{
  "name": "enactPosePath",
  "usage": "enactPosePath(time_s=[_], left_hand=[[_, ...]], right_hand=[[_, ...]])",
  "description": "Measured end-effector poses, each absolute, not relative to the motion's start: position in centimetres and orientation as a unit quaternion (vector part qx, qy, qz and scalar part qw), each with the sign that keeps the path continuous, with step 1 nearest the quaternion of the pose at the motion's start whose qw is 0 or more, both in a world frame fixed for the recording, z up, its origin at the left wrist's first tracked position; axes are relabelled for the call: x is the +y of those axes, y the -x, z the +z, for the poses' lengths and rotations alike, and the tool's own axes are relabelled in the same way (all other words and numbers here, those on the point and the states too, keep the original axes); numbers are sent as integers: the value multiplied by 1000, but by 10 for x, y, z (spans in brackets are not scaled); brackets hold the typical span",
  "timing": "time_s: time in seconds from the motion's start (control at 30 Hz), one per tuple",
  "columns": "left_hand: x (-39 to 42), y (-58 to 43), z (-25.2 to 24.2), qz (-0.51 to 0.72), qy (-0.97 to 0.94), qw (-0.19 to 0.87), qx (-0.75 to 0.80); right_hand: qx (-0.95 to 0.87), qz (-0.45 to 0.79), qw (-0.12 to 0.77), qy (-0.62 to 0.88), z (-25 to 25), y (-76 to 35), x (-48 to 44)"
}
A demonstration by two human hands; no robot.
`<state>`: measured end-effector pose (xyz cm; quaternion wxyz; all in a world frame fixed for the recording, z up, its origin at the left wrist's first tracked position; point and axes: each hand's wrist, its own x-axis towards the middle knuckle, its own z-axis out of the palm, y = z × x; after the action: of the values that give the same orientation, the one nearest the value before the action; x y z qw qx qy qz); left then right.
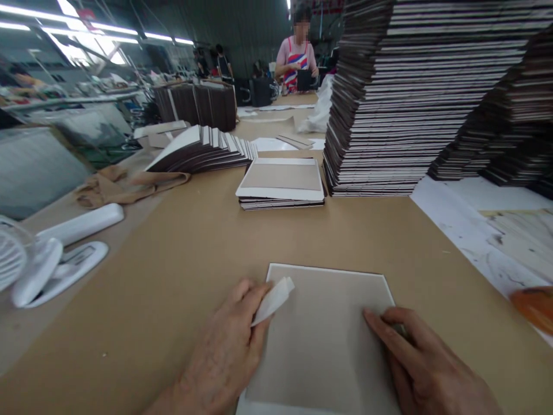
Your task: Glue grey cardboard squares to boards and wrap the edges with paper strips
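Note:
A flat beige panel (326,334) with a white border lies on the table in front of me. At its left edge, my left hand (228,340) is closed, pinching a small folded white piece (274,300) that looks like paper or thin cloth. My right hand (425,357) rests over the panel's right edge, its index fingertip touching the surface and the other fingers curled. Something small and dark shows between those fingers, too hidden to name. Farther off, a short stack of similar panels (283,176) sits on the table.
A tall stack of dark-backed boards (393,115) rises at the right. Fanned boards (203,150) and a brown cloth (125,184) lie at the left, near a white fan-like device (64,253). An orange object (536,308) is at the right edge. A person (298,57) stands beyond the table.

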<state>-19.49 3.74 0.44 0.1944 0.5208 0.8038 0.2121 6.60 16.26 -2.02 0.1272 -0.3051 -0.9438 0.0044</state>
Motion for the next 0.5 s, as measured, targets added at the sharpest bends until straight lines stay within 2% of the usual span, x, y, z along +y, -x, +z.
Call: enactPosePath(time_s=[0.3,0.43,0.5], left_hand=[[32,151,29,113,-697,181,685],[39,125,23,109,-739,153,647],[43,120,14,114,-739,139,649]], right_hand=[[-936,-26,42,347,-2,-54,151],[-929,-5,40,367,8,-49,144],[-927,48,72,365,11,-50,142]])
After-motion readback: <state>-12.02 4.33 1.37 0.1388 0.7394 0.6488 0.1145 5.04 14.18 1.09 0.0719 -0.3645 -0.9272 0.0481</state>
